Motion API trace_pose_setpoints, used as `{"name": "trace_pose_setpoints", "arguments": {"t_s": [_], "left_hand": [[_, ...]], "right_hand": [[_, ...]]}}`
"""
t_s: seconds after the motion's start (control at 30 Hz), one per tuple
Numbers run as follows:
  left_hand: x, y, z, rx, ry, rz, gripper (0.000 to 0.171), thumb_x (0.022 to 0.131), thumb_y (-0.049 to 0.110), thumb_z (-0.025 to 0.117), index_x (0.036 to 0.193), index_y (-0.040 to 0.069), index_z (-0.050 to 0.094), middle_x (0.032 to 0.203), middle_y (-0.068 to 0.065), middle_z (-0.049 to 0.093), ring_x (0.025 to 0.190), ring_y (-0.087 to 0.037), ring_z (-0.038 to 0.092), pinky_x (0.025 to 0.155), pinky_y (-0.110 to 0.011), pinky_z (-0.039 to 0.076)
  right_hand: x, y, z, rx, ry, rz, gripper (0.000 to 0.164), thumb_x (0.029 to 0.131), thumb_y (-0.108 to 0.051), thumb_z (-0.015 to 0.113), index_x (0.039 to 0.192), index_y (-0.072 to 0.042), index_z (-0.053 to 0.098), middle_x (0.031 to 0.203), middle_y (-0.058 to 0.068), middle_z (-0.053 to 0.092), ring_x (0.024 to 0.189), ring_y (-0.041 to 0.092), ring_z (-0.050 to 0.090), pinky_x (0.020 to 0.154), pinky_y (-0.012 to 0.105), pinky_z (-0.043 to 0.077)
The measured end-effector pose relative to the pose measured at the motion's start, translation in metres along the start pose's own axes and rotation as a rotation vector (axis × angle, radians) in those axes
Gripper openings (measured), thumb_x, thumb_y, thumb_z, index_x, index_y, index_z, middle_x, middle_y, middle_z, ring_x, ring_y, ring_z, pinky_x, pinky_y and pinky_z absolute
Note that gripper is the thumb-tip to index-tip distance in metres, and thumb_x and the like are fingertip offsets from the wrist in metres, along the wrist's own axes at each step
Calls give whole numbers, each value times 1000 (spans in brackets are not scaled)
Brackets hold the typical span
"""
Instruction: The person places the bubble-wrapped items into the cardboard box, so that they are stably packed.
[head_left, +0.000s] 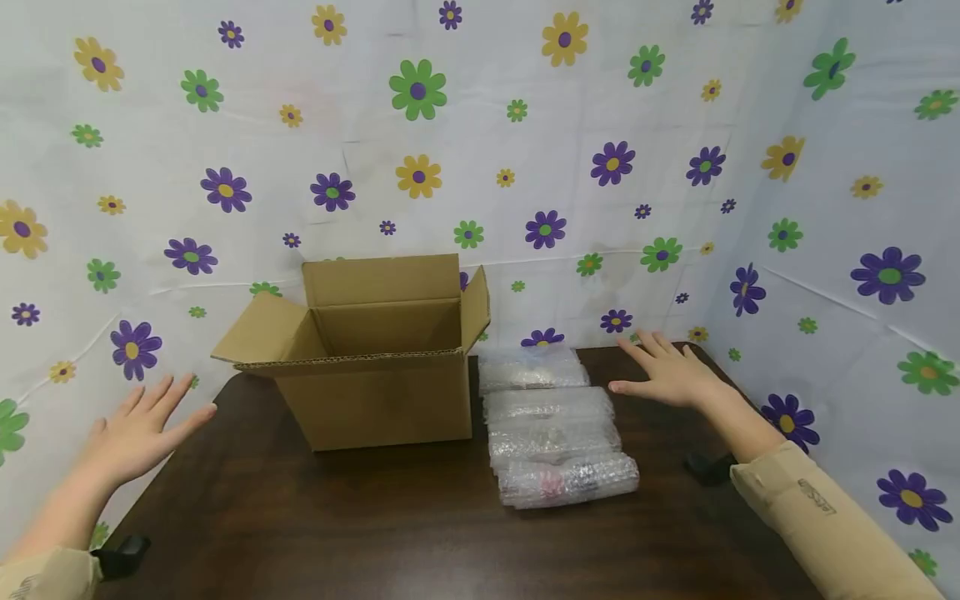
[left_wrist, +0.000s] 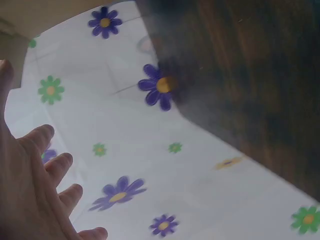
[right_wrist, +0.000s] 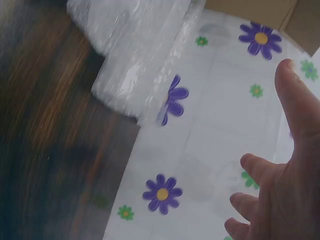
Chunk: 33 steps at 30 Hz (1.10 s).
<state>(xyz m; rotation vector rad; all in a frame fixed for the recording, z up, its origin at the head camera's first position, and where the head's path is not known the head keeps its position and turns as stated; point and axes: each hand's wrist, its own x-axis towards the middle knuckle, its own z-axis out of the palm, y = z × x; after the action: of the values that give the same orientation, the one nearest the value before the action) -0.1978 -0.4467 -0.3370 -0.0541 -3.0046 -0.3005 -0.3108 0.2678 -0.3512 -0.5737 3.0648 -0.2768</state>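
My left hand (head_left: 138, 433) is held out at the table's left side, fingers spread and nothing in it. To its right stands a cardboard box (head_left: 382, 404) with its top flaps up and outward. My right hand (head_left: 670, 372) hovers over the back right of the table, fingers spread, holding nothing. Left of that hand, several bubble-wrapped bundles (head_left: 555, 442) lie side by side in a column from back to front. The nearest bundle (head_left: 567, 481) shows a pink patch through its wrap. In the right wrist view, bubble wrap (right_wrist: 130, 65) appears apart from the fingers.
The dark wooden table (head_left: 360, 525) has rounded back corners. A white sheet (head_left: 487, 133) with printed flowers hangs behind it and along the sides. Black straps with small devices (head_left: 123, 557) sit at both wrists, beside beige sleeves (head_left: 832, 517).
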Motion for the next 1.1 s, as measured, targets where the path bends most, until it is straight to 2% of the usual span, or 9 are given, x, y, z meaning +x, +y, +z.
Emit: {"name": "trace_pose_setpoints", "arguments": {"t_s": [0.2, 0.3, 0.4, 0.5, 0.6, 0.67, 0.73, 0.9, 1.1], "left_hand": [[-6, 4, -31, 39, 107, 0, 81, 99, 51, 43, 155, 8, 5, 153, -34, 2, 137, -56, -9, 91, -83, -6], [-4, 12, -50, 6, 144, 29, 78, 100, 47, 44, 154, 4, 10, 153, -34, 3, 136, -57, -10, 94, -79, -11], [1, 27, -67, -43, 147, 79, 74, 100, 42, 44, 153, -1, 14, 153, -36, 5, 136, -57, -10, 98, -75, -10], [7, 45, -87, -119, 108, 141, 70, 101, 38, 43, 153, 0, 16, 154, -34, 6, 138, -56, -5, 100, -76, -4], [12, 64, -107, -184, 45, 189, 65, 103, 35, 42, 155, 6, 17, 156, -31, 11, 139, -56, 6, 101, -77, 7], [20, 78, -116, -211, -4, 210, 61, 104, 35, 40, 156, 11, 18, 156, -28, 15, 137, -57, 14, 97, -78, 17], [29, 91, -122, -217, -54, 212, 59, 104, 38, 37, 156, 14, 20, 156, -27, 18, 135, -57, 18, 93, -78, 21], [49, 113, -127, -225, -171, 210, 62, 104, 46, 33, 154, 9, 26, 154, -27, 24, 135, -56, 20, 95, -76, 22], [67, 129, -119, -225, -273, 221, 67, 103, 49, 33, 152, 3, 27, 152, -29, 25, 136, -55, 20, 98, -75, 22]], "right_hand": [[-8, -18, -5, 85, -23, -128, 88, 89, -63, 54, 155, -13, 24, 158, 25, 10, 143, 49, 5, 102, 76, 7], [-14, -26, -9, 151, -55, -192, 87, 90, -57, 59, 155, -12, 24, 158, 25, 10, 143, 48, 4, 103, 75, 8], [-22, -36, -11, 216, -104, -233, 87, 89, -53, 63, 154, -10, 25, 159, 24, 10, 143, 48, 2, 102, 76, 9], [-30, -46, -11, 257, -167, -265, 89, 88, -52, 65, 154, -9, 25, 159, 23, 9, 143, 48, 2, 103, 76, 11], [-36, -53, -7, 274, -242, -311, 92, 85, -51, 69, 154, -10, 24, 159, 23, 10, 143, 48, 4, 103, 74, 13], [-41, -55, -3, 296, -292, -361, 96, 82, -48, 74, 155, -11, 24, 159, 23, 11, 142, 48, 7, 104, 73, 17], [-46, -57, 1, 320, -349, -405, 100, 77, -47, 79, 155, -13, 24, 158, 23, 12, 141, 50, 9, 102, 74, 20], [-51, -59, 7, 342, -435, -467, 104, 71, -48, 83, 154, -20, 28, 158, 17, 19, 141, 47, 18, 101, 70, 28], [-51, -55, 13, 310, -390, -487, 97, 70, -46, 84, 150, -14, 38, 154, 14, 33, 137, 39, 34, 99, 58, 40]]}}
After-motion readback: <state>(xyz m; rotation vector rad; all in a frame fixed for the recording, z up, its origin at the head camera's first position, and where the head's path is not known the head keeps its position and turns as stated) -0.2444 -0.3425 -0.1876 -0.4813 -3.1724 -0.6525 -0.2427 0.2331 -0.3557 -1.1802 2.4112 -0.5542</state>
